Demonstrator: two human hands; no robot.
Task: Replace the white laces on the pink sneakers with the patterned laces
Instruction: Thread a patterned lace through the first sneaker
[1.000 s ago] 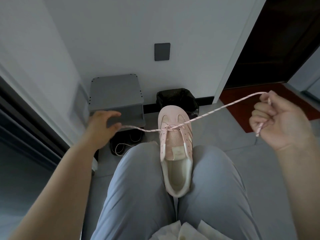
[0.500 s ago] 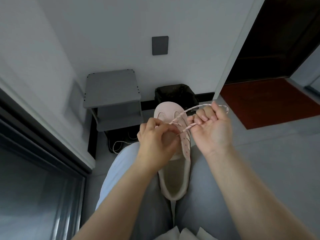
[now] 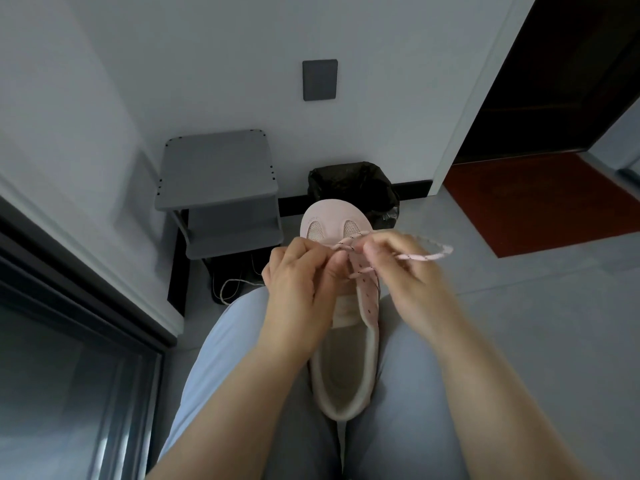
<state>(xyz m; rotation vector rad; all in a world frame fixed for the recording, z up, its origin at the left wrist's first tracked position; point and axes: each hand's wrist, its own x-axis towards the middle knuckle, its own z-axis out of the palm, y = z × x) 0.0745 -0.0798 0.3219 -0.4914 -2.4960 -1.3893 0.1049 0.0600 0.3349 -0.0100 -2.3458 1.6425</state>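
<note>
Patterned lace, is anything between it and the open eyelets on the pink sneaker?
Nothing visible blocks the right eyelet row of the pink sneaker; its holes lie bare below the patterned lace. The left hand, pinching the lace, covers the left row. The right hand pinches it too.

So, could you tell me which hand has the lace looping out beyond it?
The right hand: the patterned lace loops out past it toward the red mat, while the left hand only pinches it over the sneaker.
</note>
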